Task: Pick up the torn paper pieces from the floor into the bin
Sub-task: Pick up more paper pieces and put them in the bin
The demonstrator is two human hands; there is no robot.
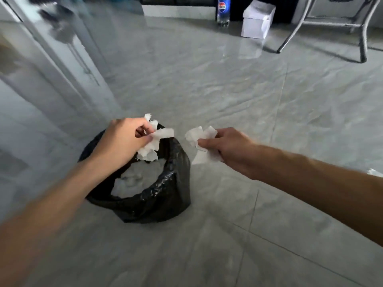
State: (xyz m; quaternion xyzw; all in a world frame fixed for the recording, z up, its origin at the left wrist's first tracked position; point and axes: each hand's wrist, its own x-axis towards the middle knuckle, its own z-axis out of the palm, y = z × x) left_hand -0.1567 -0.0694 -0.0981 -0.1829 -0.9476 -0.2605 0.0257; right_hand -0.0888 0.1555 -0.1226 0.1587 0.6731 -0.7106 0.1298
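A bin lined with a black plastic bag stands on the grey tiled floor, with white paper lying inside it. My left hand hovers over the bin's opening, shut on a bunch of torn white paper pieces. My right hand is just to the right of the bin's rim, shut on another bunch of torn white paper pieces. At the right edge, behind my right forearm, a small white scrap lies on the floor.
A white door frame runs along the left. At the back stand a Pepsi bottle, a white box and the metal legs of a chair. Glossy grey tiles stretch between them and the bin.
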